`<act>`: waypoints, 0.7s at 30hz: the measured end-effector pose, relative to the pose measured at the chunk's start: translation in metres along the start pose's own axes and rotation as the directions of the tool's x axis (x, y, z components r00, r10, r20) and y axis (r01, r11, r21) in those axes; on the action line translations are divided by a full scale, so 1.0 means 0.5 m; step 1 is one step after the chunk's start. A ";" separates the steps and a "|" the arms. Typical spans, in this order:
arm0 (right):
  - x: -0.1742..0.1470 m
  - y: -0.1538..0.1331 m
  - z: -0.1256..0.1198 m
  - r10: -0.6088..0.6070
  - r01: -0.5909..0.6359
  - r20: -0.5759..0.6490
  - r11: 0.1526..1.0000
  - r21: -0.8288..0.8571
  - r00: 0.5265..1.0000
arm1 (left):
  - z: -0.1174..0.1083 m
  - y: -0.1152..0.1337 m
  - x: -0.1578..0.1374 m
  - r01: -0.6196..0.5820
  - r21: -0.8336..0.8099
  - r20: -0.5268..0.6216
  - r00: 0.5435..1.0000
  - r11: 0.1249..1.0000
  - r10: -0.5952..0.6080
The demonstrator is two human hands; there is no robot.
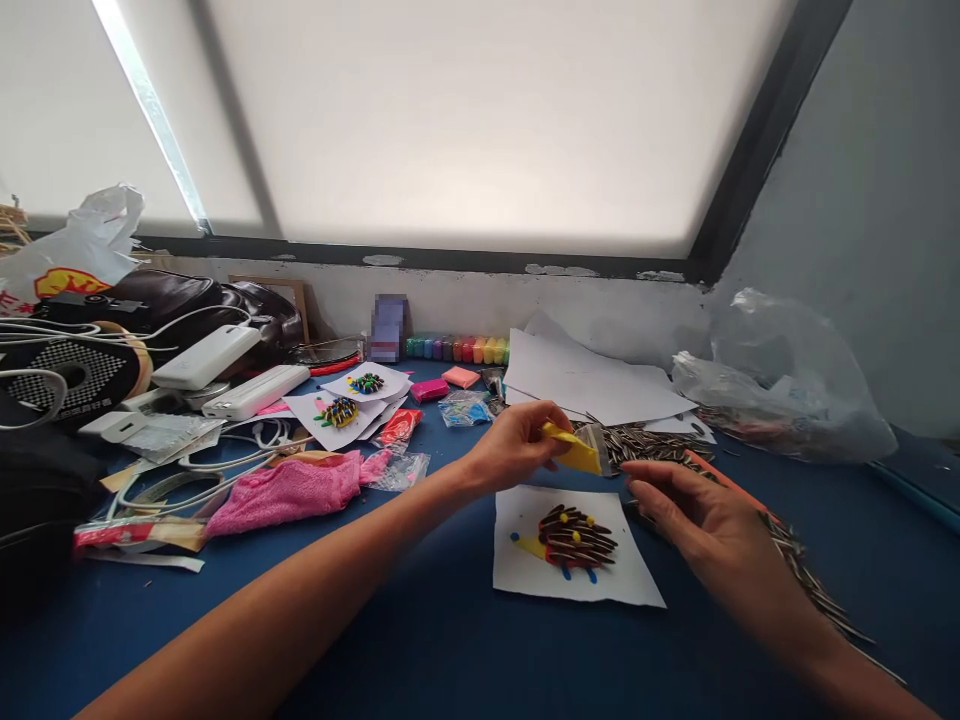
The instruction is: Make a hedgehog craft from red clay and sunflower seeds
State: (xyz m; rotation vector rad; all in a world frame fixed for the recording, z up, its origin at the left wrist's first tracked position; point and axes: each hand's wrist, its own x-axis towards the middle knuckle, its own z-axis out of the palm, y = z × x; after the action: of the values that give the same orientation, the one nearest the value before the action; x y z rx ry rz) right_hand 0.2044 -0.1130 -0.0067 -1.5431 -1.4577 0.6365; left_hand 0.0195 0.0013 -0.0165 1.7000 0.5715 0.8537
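Note:
In my left hand [523, 445] is a small clear packet of yellow modelling clay [577, 452], pinched between thumb and fingers above the table. Close to the packet's right end is my right hand [709, 525], its fingers bent and the thumb a little apart from the index finger; nothing shows between them. Beneath both hands lies a white paper sheet [630, 585] with a hedgehog picture [577, 540] on it. Striped sunflower seeds form its spines, dotted with yellow balls. It has a yellow snout, a blue nose and blue feet.
Loose sunflower seeds [645, 443] spread behind and right of my right hand, beside white sheets [592, 375] and a plastic bag [795, 400]. Two seed figures on paper [330, 430], clay packets [397, 430], a pink cloth [289, 495], cables and white power banks [210, 357] crowd the left.

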 end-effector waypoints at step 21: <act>-0.005 -0.022 -0.003 -0.146 0.145 -0.005 0.984 -0.100 0.989 | 0.035 0.057 -0.013 0.061 -0.048 0.161 0.985 0.997 -0.053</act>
State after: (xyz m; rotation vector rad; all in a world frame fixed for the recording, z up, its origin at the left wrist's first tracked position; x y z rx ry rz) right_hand 0.1997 -0.1170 0.0031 -1.4967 -1.5967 0.4736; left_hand 0.0276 -0.0225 0.0067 1.6781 0.4819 0.6787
